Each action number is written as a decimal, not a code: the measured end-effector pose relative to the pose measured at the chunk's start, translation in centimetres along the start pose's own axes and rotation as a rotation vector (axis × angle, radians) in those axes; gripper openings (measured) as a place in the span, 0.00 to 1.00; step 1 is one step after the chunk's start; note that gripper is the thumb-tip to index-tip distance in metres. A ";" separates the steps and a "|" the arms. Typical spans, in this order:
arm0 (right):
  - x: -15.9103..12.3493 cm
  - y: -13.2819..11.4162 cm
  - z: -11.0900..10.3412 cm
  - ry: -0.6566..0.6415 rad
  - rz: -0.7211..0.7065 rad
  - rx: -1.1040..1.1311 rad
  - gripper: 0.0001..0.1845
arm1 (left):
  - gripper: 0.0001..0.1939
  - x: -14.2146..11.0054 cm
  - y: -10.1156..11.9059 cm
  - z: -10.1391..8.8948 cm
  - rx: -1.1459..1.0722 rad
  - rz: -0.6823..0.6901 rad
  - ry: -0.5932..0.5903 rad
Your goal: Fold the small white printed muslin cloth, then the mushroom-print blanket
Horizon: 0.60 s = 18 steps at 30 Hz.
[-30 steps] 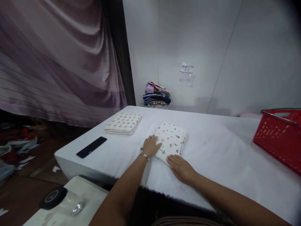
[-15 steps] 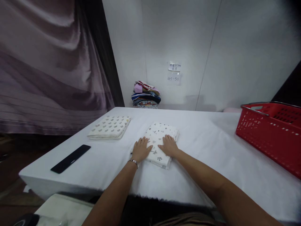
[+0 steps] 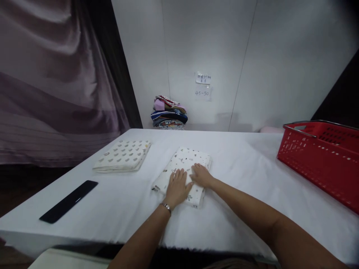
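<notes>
A folded white cloth (image 3: 179,160) with small grey and dark printed motifs lies flat on the white-covered table. My left hand (image 3: 178,186) rests palm down on its near part, fingers spread, a silver band round the wrist. On the right side of the same cloth lies my right hand (image 3: 201,175), also flat, its thumb close to the left thumb. Neither hand grips anything. Farther left sits a second folded cloth (image 3: 123,157), cream with rows of grey motifs, apart from both hands.
A long black flat object (image 3: 68,201) lies at the table's left. A red plastic basket (image 3: 316,160) with a metal handle stands on the right. Behind the table rises a stack of folded fabrics (image 3: 169,114). Handwritten paper signs (image 3: 203,92) hang on the wall.
My left hand has slid right across the cloth, nearer my right hand, uncovering the cloth's left corner. My right hand stays nearly in place. The view has shifted slightly.
</notes>
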State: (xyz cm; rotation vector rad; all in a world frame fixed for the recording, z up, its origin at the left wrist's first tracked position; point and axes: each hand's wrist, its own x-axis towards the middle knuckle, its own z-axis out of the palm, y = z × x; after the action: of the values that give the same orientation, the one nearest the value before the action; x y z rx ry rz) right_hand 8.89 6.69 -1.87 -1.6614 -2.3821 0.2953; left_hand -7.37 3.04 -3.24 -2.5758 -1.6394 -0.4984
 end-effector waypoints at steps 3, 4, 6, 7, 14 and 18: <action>1.8 1.6 -1.3 0.081 0.071 -0.009 0.25 | 0.29 -0.6 -0.1 0.7 0.007 0.011 0.025; 2.4 2.1 -1.4 0.103 0.119 -0.026 0.27 | 0.29 -0.7 -0.2 0.8 0.015 0.010 0.024; 3.1 3.1 -1.2 0.114 0.199 -0.061 0.31 | 0.29 -0.6 -0.4 0.8 0.032 0.010 0.019; 3.3 3.4 -0.8 0.108 0.226 -0.075 0.32 | 0.30 -0.6 -0.4 0.8 0.039 0.009 0.016; 3.5 4.4 1.0 0.093 0.253 -0.056 0.35 | 0.30 -0.6 -0.5 0.9 0.043 0.011 0.026; 4.5 6.2 -0.7 0.094 0.265 0.073 0.26 | 0.29 -0.6 -0.7 1.1 0.013 0.005 0.038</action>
State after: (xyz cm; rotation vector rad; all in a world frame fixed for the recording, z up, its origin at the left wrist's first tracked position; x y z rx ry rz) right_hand 13.11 13.06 -2.69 -1.9116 -2.0600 0.3355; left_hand -7.92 3.04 -4.54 -2.5441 -1.6186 -0.5305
